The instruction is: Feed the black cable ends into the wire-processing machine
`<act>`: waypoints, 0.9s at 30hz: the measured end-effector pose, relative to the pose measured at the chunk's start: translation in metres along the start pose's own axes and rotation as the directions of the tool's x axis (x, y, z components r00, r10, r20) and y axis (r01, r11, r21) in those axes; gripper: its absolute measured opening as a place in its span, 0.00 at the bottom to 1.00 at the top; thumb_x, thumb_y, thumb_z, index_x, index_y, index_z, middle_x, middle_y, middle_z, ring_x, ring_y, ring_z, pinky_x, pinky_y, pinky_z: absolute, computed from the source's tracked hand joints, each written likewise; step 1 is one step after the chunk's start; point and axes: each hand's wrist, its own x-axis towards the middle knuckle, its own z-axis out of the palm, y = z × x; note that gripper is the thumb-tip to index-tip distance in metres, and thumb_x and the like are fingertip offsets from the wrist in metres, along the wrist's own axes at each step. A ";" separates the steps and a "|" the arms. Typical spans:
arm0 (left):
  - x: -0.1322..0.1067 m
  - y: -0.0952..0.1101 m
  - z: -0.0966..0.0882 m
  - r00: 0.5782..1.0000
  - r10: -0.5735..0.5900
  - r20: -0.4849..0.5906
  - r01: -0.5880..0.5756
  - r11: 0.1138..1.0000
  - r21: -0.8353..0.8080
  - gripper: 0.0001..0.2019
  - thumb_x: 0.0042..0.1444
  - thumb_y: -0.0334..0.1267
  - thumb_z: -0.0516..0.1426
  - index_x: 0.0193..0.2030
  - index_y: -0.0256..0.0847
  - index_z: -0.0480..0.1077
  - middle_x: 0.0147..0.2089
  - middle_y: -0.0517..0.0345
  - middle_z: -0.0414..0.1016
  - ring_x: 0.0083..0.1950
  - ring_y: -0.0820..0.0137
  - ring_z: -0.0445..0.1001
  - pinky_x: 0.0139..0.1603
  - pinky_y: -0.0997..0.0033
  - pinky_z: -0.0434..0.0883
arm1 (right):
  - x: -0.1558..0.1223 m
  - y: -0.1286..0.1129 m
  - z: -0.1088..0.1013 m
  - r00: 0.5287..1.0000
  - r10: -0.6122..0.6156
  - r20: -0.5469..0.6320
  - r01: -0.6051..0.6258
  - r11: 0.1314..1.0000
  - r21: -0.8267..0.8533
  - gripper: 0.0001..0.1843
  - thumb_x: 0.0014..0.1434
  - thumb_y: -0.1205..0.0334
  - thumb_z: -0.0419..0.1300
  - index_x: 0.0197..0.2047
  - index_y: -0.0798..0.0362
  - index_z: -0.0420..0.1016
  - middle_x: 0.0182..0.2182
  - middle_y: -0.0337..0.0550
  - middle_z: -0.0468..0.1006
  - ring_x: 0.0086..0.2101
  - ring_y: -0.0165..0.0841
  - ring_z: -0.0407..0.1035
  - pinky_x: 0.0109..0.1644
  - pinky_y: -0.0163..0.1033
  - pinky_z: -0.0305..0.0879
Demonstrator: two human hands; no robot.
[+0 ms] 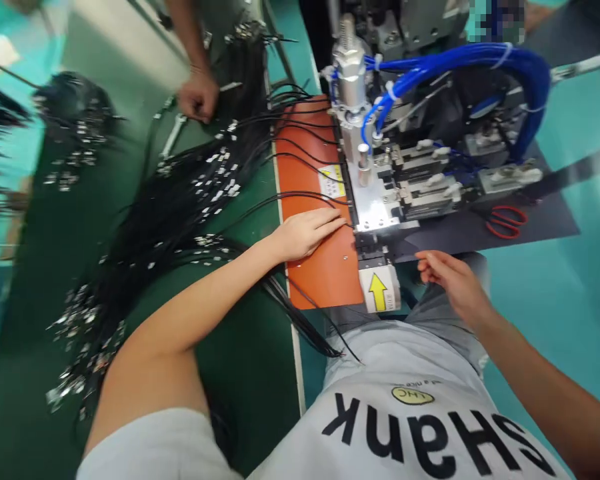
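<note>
My left hand [307,235] rests over the orange plate [320,273], its fingers together and pointing at the edge of the machine [373,200]. A short length of black cable [350,225] shows at the fingertips, between them and the machine; the rest of it is hidden under the hand. Other black cables [300,195] cross the plate above the hand and reach the machine's edge. To the right of the white end block [380,288] with a yellow arrow, my right hand [450,277] hangs in the air, thumb and fingers closed together. Whatever those fingers hold cannot be made out.
A large heap of black cables [165,207] with shiny ends covers much of the green table [250,373]. Another person's hand [199,97] is near a wrench [173,135]. Red-handled scissors [507,221] lie right of the machine. Blue air hoses [460,57] arch above. Cables [305,327] hang over my lap.
</note>
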 end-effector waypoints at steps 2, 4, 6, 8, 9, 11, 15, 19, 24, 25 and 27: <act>-0.007 0.008 -0.015 0.999 0.039 0.001 -0.039 0.998 0.042 0.22 0.66 0.32 0.46 0.66 0.36 0.61 0.67 0.38 0.65 0.65 0.59 0.67 0.59 0.57 0.71 | -0.002 0.004 -0.008 1.000 0.003 -0.014 -0.003 1.000 -0.022 0.20 0.58 0.43 0.63 0.46 0.48 0.80 0.36 0.44 0.75 0.30 0.31 0.68 0.35 0.38 0.67; -0.023 0.040 -0.027 0.990 0.139 -0.001 -0.139 0.987 0.086 0.17 0.67 0.35 0.48 0.58 0.38 0.69 0.59 0.40 0.73 0.58 0.61 0.73 0.52 0.60 0.74 | -0.005 0.008 -0.018 0.999 0.015 -0.030 -0.017 0.998 -0.056 0.19 0.57 0.44 0.64 0.46 0.46 0.81 0.37 0.47 0.76 0.31 0.35 0.69 0.34 0.42 0.68; -0.044 0.086 -0.032 0.929 0.354 0.110 -0.361 0.931 0.052 0.13 0.66 0.35 0.50 0.51 0.41 0.73 0.56 0.47 0.75 0.55 0.64 0.73 0.53 0.63 0.71 | -0.007 0.010 -0.027 0.999 0.019 -0.035 -0.022 0.995 -0.102 0.18 0.56 0.43 0.64 0.45 0.44 0.81 0.37 0.49 0.76 0.32 0.39 0.70 0.35 0.46 0.70; -0.060 0.129 -0.030 0.907 0.391 0.155 -0.404 0.913 0.063 0.10 0.64 0.33 0.53 0.46 0.40 0.74 0.60 0.48 0.72 0.59 0.63 0.70 0.58 0.62 0.68 | -0.010 0.008 -0.031 0.999 0.023 -0.023 -0.026 0.990 -0.137 0.18 0.56 0.42 0.64 0.44 0.42 0.81 0.37 0.49 0.77 0.32 0.41 0.70 0.36 0.48 0.70; -0.064 0.145 -0.028 0.913 0.377 0.159 -0.390 0.919 0.062 0.09 0.63 0.32 0.53 0.43 0.39 0.75 0.57 0.48 0.73 0.59 0.62 0.70 0.58 0.62 0.67 | -0.011 0.005 -0.030 1.000 0.023 -0.008 -0.024 0.989 -0.148 0.18 0.56 0.42 0.63 0.44 0.42 0.81 0.37 0.49 0.76 0.32 0.40 0.70 0.36 0.48 0.70; -0.063 0.162 -0.027 0.941 0.307 0.141 -0.316 0.948 0.047 0.08 0.63 0.32 0.52 0.39 0.38 0.73 0.44 0.50 0.77 0.47 0.66 0.74 0.48 0.64 0.70 | -0.015 -0.004 -0.024 0.999 0.011 0.032 -0.005 0.986 -0.167 0.18 0.58 0.43 0.63 0.45 0.44 0.80 0.37 0.48 0.76 0.32 0.39 0.69 0.37 0.47 0.70; -0.040 0.154 -0.040 0.999 0.000 -0.044 0.006 0.991 0.134 0.10 0.66 0.32 0.49 0.48 0.36 0.69 0.28 0.59 0.69 0.27 0.72 0.66 0.28 0.67 0.60 | -0.029 -0.026 -0.004 0.991 -0.088 0.101 0.110 0.964 -0.241 0.16 0.62 0.46 0.60 0.46 0.46 0.77 0.35 0.44 0.76 0.33 0.35 0.69 0.41 0.43 0.68; -0.020 0.145 -0.040 0.958 -0.210 -0.195 0.240 0.960 0.146 0.12 0.65 0.27 0.47 0.50 0.35 0.66 0.27 0.60 0.67 0.27 0.72 0.64 0.28 0.69 0.58 | -0.044 -0.041 0.019 0.953 -0.219 0.211 0.278 0.907 -0.317 0.13 0.62 0.52 0.61 0.46 0.47 0.76 0.36 0.42 0.78 0.34 0.34 0.72 0.41 0.40 0.70; -0.015 0.159 -0.014 0.952 -0.262 -0.160 0.275 0.959 0.068 0.09 0.65 0.29 0.50 0.49 0.35 0.67 0.28 0.59 0.69 0.29 0.71 0.65 0.30 0.69 0.60 | -0.046 -0.046 0.039 0.908 -0.302 0.290 0.366 0.908 -0.204 0.18 0.56 0.59 0.67 0.51 0.47 0.76 0.38 0.41 0.80 0.35 0.34 0.74 0.44 0.41 0.72; -0.011 0.163 -0.011 0.947 -0.279 -0.159 0.290 0.956 0.047 0.09 0.65 0.30 0.50 0.49 0.35 0.67 0.29 0.58 0.69 0.29 0.70 0.66 0.31 0.69 0.60 | -0.046 -0.046 0.040 0.914 -0.298 0.274 0.352 0.919 -0.175 0.15 0.56 0.59 0.67 0.47 0.47 0.77 0.36 0.41 0.80 0.35 0.34 0.74 0.43 0.41 0.73; 0.004 0.171 -0.007 0.935 -0.311 -0.168 0.313 0.950 -0.014 0.09 0.65 0.33 0.51 0.50 0.34 0.66 0.33 0.54 0.72 0.33 0.68 0.68 0.33 0.67 0.62 | -0.045 -0.047 0.041 0.917 -0.311 0.249 0.354 0.922 -0.156 0.08 0.56 0.58 0.67 0.40 0.48 0.78 0.33 0.40 0.80 0.33 0.34 0.75 0.41 0.41 0.72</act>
